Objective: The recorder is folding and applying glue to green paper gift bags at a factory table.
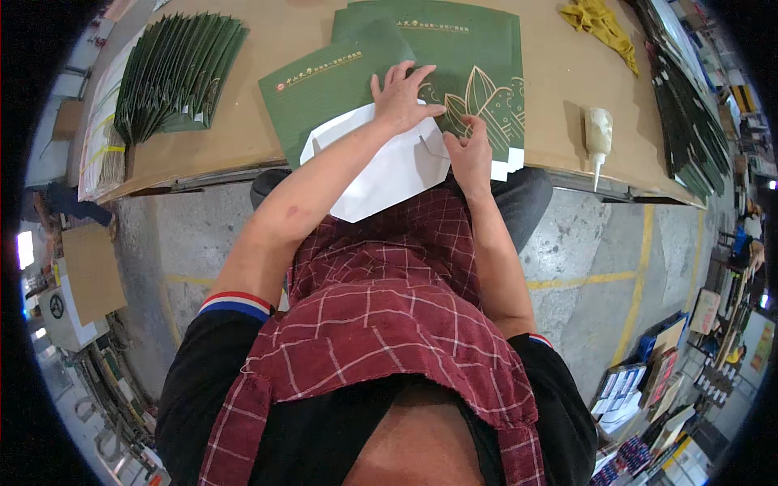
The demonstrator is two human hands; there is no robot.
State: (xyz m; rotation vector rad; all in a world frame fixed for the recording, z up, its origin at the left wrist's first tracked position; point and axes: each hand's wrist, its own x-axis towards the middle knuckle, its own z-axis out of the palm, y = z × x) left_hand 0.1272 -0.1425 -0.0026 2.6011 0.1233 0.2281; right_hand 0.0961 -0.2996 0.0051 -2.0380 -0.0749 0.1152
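Note:
A paper folder, printed green with gold line drawings (pixel 312 101), lies at the table's front edge. Its white flap (pixel 381 182) hangs toward my lap and shows a slit near the right corner. My left hand (pixel 399 101) rests on the folder with its fingers spread, pressing where green meets white. At the folder's right edge my right hand (pixel 470 154) is closed, thumb and index finger pinching the corner beside the slit. Beneath lie more green printed sheets (pixel 486 49), stacked and slightly fanned.
At the table's left stands a row of folded green folders (pixel 174 73) beside white ones (pixel 101 162). A glue bottle (pixel 598 134) stands nozzle down at the right. Behind it lies a yellow cloth (pixel 601 28). Another green stack (pixel 685 121) lines the right edge.

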